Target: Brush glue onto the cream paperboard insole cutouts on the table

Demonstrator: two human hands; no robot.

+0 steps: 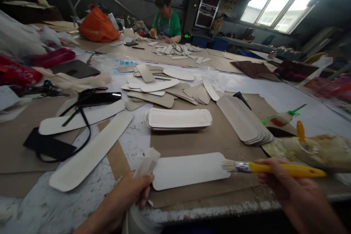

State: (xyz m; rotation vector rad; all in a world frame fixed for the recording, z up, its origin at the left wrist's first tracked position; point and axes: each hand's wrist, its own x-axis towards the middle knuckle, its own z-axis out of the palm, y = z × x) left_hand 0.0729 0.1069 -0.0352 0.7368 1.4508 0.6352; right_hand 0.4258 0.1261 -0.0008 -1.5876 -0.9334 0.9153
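Note:
My right hand [285, 179] is closed round the yellow handle of a paintbrush [263, 168]. The brush's pale bristles meet the right end of a white, round-cornered panel [189, 171] lying flat on brown sheet material. My left hand [128, 193] pinches a pale, flexible strip [148, 161] at the panel's left end. The strip's lower part seems to hang below the hand, blurred. Beyond the panel sits a neat stack of white oblong pieces [179, 119]. Another stack of greyish pieces [242, 119] fans out to its right.
Loose pieces [164, 91] are heaped farther back. At right, a yellow-handled brush [301, 131] stands in a glue-crusted container [315, 150]. Two long white pieces [91, 151], a phone [101, 98] and black straps lie left. Across the table, a person in green [174, 23] handles pieces.

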